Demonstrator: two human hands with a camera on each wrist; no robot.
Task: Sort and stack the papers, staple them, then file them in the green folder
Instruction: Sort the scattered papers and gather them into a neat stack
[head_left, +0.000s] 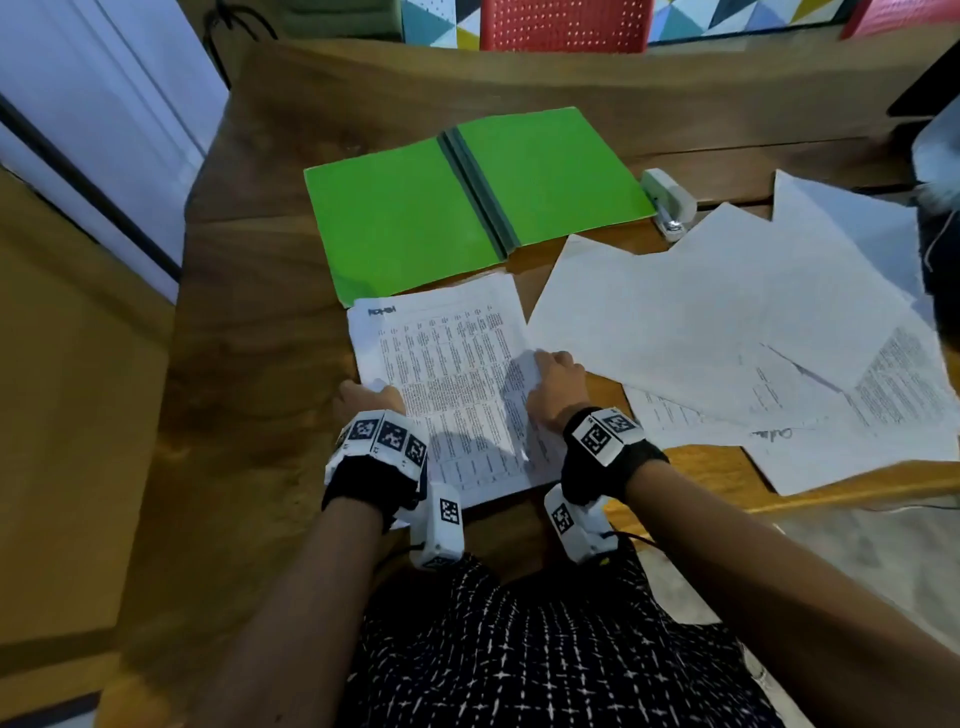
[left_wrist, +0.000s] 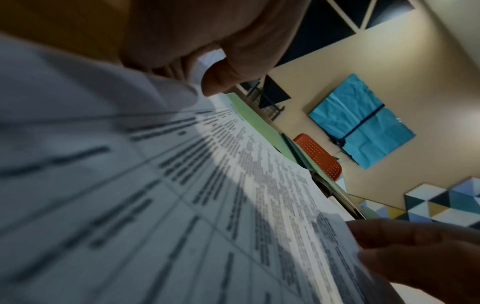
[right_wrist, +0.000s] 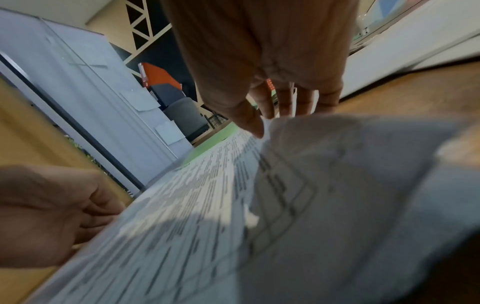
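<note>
A printed sheaf of papers (head_left: 447, 384) lies on the wooden table (head_left: 270, 322) in front of me, just below the open green folder (head_left: 467, 197). My left hand (head_left: 363, 396) grips the sheaf's left edge, thumb (left_wrist: 221, 80) on top. At the right edge my right hand (head_left: 545, 364) pinches the top paper, which curls upward between its thumb (right_wrist: 249, 121) and the fingers behind. A white stapler (head_left: 667, 202) rests beside the folder's right corner. Several loose sheets (head_left: 727, 332) lie fanned over the table's right side.
A raised wooden ledge (head_left: 519, 78) runs along the table's far side, with a red chair (head_left: 566, 23) behind it. A dark object (head_left: 940, 249) sits at the far right edge. The table's left part is bare wood.
</note>
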